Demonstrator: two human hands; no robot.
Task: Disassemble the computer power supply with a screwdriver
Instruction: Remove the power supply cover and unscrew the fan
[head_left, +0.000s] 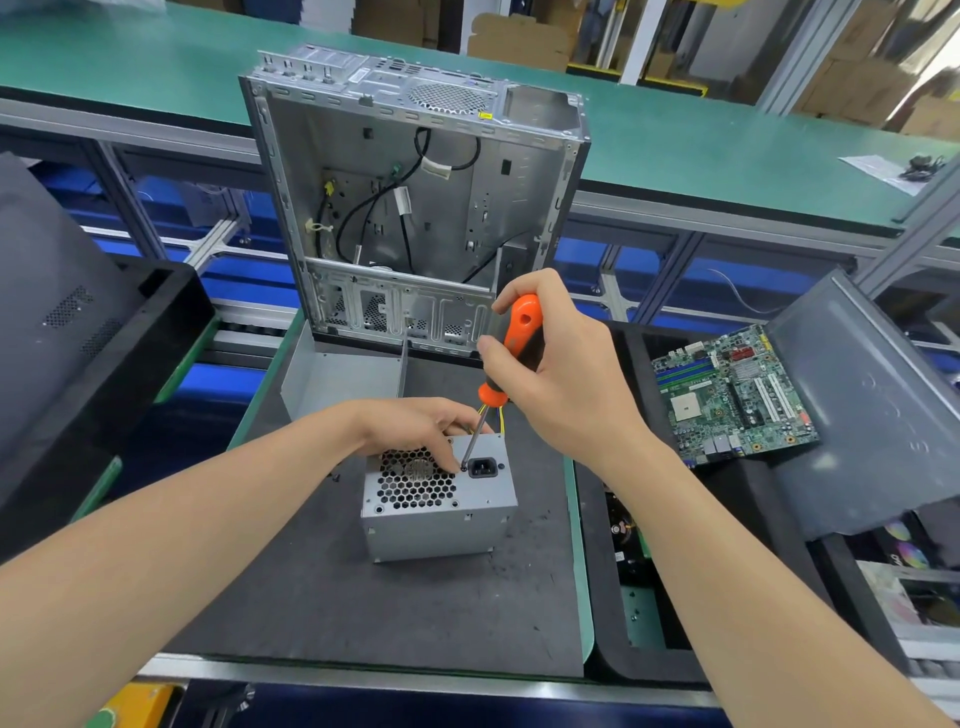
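Evidently the power supply (441, 499), at 6 o'clock of the case (415, 208), is being clasped steady by the left hand (415, 426) while the screwdriver (511, 348) is being gripped and pressed onto a screw (464, 467) by the right hand (566, 384).

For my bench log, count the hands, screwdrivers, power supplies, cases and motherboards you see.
Hands: 2, left hand and right hand
Screwdriver: 1
Power supply: 1
Case: 1
Motherboard: 1
Total: 6

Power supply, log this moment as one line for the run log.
right hand: grips screwdriver, tip at screw beside socket | left hand: holds power supply on mat
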